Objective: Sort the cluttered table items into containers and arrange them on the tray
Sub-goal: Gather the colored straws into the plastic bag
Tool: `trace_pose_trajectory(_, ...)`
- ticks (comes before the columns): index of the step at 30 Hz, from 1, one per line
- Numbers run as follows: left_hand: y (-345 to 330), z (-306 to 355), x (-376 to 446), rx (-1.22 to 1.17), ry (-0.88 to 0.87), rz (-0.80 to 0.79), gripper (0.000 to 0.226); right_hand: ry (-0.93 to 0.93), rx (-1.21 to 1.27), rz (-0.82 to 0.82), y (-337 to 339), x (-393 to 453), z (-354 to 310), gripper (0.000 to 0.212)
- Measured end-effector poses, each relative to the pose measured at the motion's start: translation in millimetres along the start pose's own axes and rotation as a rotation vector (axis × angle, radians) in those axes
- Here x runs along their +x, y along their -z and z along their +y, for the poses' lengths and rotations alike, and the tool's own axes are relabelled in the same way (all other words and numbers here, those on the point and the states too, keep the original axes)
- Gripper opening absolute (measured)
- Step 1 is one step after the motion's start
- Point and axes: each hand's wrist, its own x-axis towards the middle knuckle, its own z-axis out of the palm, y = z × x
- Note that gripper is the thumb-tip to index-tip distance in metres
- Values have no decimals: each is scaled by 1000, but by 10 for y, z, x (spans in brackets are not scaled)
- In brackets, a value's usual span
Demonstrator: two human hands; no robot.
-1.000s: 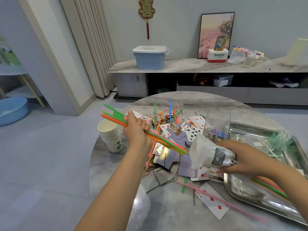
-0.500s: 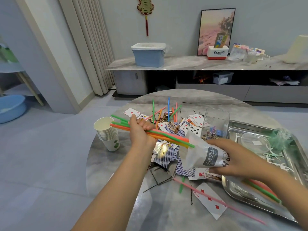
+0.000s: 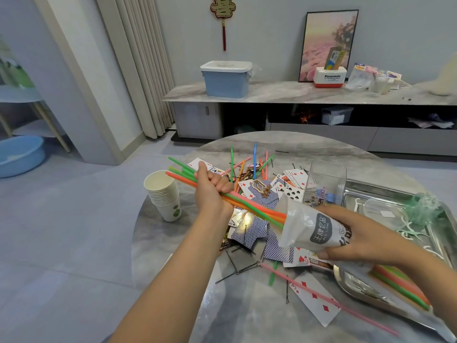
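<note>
My left hand (image 3: 210, 191) grips a bundle of orange and green straws (image 3: 252, 206) above the round table. The straws' right ends sit inside the open mouth of a clear plastic bag (image 3: 311, 229) with dark printed lettering. My right hand (image 3: 358, 233) holds that bag around its middle. More straws show through the bag's far end over the metal tray (image 3: 385, 194). Loose straws (image 3: 254, 159), playing cards (image 3: 252, 233) and black hairpins (image 3: 237, 271) lie scattered on the table (image 3: 158, 243).
A stack of paper cups (image 3: 164, 194) stands at the table's left edge. A clear plastic box (image 3: 326, 181) stands beside the tray, which holds a clear lid and green floss picks (image 3: 420, 206). A long pink straw (image 3: 333, 303) lies across a card near the front.
My left hand has pushed the straw bundle down and to the right, so its ends have entered the bag's mouth. My right hand keeps holding the bag in much the same place.
</note>
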Motion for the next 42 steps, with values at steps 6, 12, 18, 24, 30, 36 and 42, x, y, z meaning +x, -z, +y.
trace_pose_trajectory(6, -61, -75, -124, 56, -38, -39, 46, 13, -190, -10, -127, 4, -38, 70)
trace_pose_trajectory(12, -195, 183, -121, -5, -123, -94, 45, 15, -300, 30, -182, 24, -63, 82)
trace_pose_trajectory(18, -184, -64, -235, 76, -63, -114, 44, 77, -267, 93, -264, 44, -185, 78)
trace_pose_trajectory(24, -154, -247, -306, 82, 52, -135, 45, 28, -289, 70, -282, 28, -114, 82)
trace_pose_trajectory(30, -91, -235, -198, 74, 11, -93, 46, 48, -251, 85, -274, 65, -153, 79)
trace_pose_trajectory(36, -112, -175, -167, 23, 62, -113, 43, 19, -217, 122, -218, 57, -66, 81)
trace_pose_trajectory(42, -117, -156, -173, -82, 70, -108, 46, 64, -346, -34, -201, 30, -179, 81)
